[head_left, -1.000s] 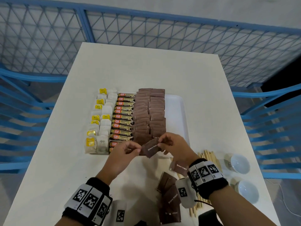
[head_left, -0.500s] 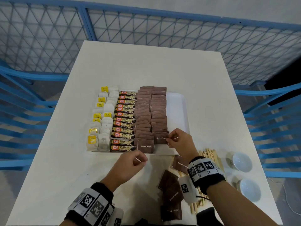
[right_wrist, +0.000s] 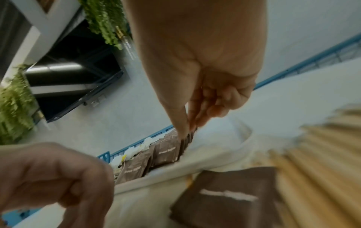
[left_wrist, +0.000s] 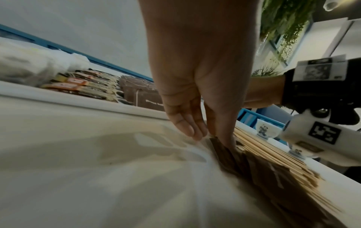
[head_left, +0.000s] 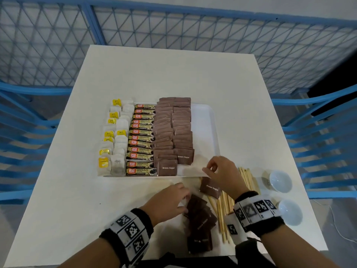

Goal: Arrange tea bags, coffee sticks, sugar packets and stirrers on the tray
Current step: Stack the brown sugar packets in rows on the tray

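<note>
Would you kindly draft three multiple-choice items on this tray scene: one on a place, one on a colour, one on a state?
1. Where do the wooden stirrers lie?
A. on the tray
B. on the table, right of the tray
C. in a cup

2. What colour are the sugar packets on the tray?
A. brown
B. green
C. pink

3. What is the left hand doing?
A. resting idle
B. reaching to the loose sugar packets
C. holding a cup

Key: 1 B, they lie beside the tray; 2 A, brown, printed "Brown Sugar"; 3 B, its fingertips meet the pile.

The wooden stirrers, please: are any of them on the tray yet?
No, the wooden stirrers all lie on the table beside the tray.
</note>
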`<state>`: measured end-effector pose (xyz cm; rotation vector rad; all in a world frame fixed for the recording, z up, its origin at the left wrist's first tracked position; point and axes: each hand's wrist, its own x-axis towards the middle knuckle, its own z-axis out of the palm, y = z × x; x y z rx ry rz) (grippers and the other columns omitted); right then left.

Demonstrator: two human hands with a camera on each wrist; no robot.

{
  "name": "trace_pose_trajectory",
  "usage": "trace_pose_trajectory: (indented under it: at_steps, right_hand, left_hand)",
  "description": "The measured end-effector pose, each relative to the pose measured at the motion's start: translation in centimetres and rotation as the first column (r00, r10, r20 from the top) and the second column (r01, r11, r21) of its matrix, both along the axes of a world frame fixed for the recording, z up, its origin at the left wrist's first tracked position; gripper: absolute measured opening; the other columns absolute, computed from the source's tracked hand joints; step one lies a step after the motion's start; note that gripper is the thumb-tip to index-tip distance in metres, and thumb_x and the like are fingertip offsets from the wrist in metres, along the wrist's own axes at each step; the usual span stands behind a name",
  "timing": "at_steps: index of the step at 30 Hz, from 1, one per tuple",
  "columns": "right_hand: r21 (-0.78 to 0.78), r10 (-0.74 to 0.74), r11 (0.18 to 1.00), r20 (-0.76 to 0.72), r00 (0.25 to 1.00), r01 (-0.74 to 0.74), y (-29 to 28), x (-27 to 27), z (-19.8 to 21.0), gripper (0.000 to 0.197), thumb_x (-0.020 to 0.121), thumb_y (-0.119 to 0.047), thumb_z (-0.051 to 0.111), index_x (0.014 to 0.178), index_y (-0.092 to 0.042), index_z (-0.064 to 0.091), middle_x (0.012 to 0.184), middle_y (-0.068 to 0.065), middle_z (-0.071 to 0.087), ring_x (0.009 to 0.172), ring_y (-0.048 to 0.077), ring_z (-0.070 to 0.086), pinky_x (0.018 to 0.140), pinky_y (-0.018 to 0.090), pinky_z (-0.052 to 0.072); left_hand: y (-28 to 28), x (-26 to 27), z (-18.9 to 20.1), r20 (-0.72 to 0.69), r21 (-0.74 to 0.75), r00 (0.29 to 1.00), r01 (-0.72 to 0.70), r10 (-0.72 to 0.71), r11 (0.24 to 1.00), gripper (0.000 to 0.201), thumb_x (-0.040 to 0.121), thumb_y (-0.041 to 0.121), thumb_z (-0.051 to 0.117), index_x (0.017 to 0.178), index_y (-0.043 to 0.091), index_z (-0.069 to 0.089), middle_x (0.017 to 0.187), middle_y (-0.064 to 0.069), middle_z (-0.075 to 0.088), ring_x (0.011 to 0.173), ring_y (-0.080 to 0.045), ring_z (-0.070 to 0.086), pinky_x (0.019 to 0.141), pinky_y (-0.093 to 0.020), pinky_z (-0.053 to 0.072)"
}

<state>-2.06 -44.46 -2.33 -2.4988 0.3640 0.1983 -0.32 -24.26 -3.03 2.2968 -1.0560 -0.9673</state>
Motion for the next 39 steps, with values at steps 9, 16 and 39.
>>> trace_pose_trajectory:
  at_steps: [9, 16, 39]
  right_hand:
    - [-0.320, 0.143, 0.924, -0.223, 0.964, -0.211, 0.3, -3.3, 0.3, 0.044, 0.083, -0.045, 0.060, 0.116, -0.016, 0.055, 0.116, 0.002, 0.048, 0.110, 0.017, 0.044, 0.097, 0.028, 0.039]
    - [-0.365, 0.130, 0.907, -0.228, 0.965, -0.208, 0.6, -3.5, 0.1, 0.044, 0.085, -0.048, 0.057, 0.114, -0.014, 0.056, 0.116, 0.004, 0.051, 0.109, 0.020, 0.045, 0.096, 0.030, 0.039]
    - [-0.026, -0.077, 0.997, -0.181, 0.980, 0.073, -0.2, -3.0, -0.6, 0.025, 0.082, -0.007, 0.061, 0.104, -0.012, 0.052, 0.086, 0.007, 0.068, 0.083, 0.021, 0.063, 0.077, 0.038, 0.054]
  left_hand:
    - [-2.7, -1.0, -0.7, 0.137, 0.111, 0.989, 0.040, -0.055, 0.993, 0.058, 0.083, 0.029, 0.067, 0.132, 0.015, 0.039, 0.127, -0.004, 0.037, 0.113, -0.021, 0.046, 0.090, -0.029, 0.041]
    - [-2.0, -0.7, -0.8, -0.010, 0.012, 0.996, -0.094, 0.094, 0.996, 0.026, 0.080, 0.026, 0.069, 0.094, 0.017, 0.048, 0.096, 0.004, 0.044, 0.083, -0.012, 0.044, 0.068, -0.018, 0.036]
    - [-4.9, -3.1, -0.5, 0.124, 0.255, 0.978, 0.133, -0.169, 0.958, 0.067, 0.072, 0.047, 0.073, 0.122, 0.007, 0.051, 0.123, -0.007, 0.038, 0.108, -0.023, 0.048, 0.091, -0.035, 0.043]
